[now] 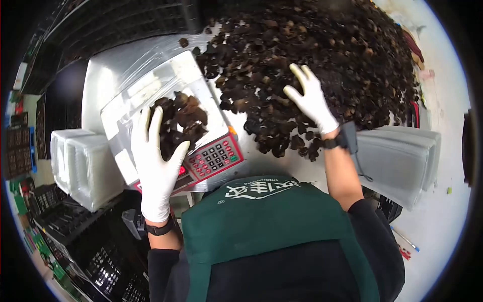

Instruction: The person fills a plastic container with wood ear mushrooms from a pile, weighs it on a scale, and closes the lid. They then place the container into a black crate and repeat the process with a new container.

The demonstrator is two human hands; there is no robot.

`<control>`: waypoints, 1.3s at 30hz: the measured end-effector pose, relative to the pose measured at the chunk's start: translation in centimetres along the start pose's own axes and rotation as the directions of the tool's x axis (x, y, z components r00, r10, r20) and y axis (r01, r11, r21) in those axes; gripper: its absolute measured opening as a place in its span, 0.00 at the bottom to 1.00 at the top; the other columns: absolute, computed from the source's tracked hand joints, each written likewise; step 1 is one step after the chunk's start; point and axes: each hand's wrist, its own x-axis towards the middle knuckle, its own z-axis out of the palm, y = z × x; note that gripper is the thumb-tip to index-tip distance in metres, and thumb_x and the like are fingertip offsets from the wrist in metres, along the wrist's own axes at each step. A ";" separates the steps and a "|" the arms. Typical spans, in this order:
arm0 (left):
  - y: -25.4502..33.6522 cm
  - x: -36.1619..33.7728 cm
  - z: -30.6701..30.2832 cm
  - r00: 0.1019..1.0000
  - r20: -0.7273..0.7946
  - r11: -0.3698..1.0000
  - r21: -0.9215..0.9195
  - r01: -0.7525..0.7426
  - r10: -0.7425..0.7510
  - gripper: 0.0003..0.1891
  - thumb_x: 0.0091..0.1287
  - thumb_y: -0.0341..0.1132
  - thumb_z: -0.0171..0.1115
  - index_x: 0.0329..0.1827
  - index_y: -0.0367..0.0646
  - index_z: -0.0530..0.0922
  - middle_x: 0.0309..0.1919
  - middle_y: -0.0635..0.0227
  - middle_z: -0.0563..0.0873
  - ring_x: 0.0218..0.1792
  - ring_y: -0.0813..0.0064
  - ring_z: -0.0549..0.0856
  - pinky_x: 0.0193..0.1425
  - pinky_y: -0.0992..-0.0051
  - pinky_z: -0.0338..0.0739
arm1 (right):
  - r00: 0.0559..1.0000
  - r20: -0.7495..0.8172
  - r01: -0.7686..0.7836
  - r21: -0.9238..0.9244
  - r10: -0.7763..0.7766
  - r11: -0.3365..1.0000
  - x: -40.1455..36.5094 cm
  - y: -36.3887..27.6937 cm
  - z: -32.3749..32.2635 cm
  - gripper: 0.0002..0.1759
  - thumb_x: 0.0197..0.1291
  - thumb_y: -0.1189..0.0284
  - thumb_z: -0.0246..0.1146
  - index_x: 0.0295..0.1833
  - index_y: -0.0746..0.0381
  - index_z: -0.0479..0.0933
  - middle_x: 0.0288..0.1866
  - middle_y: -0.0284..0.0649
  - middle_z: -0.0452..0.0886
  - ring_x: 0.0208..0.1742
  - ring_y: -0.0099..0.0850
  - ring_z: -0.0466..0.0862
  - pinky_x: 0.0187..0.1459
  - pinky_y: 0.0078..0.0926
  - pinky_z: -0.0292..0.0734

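Note:
My left hand (157, 156), in a white glove, rests over the left side of a small heap of dark wood ear mushrooms (188, 118), its thumb and fingers spread. That heap lies on the pale platform of a weighing scale (198, 68) with a red keypad panel (213, 157). Part of the heap is hidden behind the fingers. My right hand (314, 100), gloved the same way, hovers over the near part of a large spread pile of wood ear mushrooms (322, 50). Its thumb and fingers are apart, with nothing between them.
Stacked clear plastic trays (93, 168) stand left of the scale, and another stack (397, 161) is at the right. Black crates (108, 261) sit at the lower left. A black rack (121, 22) runs along the upper left. Loose mushroom pieces reach the metal table's (256, 163) near side.

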 end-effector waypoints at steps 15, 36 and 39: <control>0.3 -0.1 1.3 0.998 -0.012 0.998 0.013 0.057 -0.057 0.30 0.64 0.26 0.68 0.72 0.42 0.73 0.70 0.52 0.75 0.72 0.53 0.73 0.77 0.60 0.65 | 0.965 -0.016 0.256 -0.160 -0.262 0.953 4.6 -3.7 4.1 0.25 0.57 0.56 0.71 0.61 0.45 0.80 0.68 0.35 0.75 0.58 0.38 0.80 0.50 0.38 0.83; 0.4 -1.6 -0.5 0.984 -0.146 0.989 0.087 0.116 -0.103 0.25 0.69 0.22 0.61 0.71 0.41 0.74 0.69 0.56 0.77 0.70 0.57 0.76 0.75 0.62 0.67 | 0.993 0.013 0.111 0.119 -0.114 0.987 8.1 -3.6 5.3 0.10 0.55 0.71 0.67 0.44 0.55 0.85 0.46 0.40 0.86 0.45 0.39 0.87 0.48 0.35 0.83; -0.6 -2.3 -0.6 0.974 -0.193 0.992 0.035 0.125 -0.116 0.26 0.68 0.22 0.62 0.70 0.41 0.75 0.68 0.56 0.77 0.69 0.57 0.76 0.74 0.62 0.67 | 0.979 0.193 -0.169 0.588 0.065 0.791 9.0 -2.8 2.4 0.07 0.57 0.76 0.65 0.42 0.60 0.85 0.29 0.39 0.85 0.31 0.30 0.85 0.33 0.27 0.79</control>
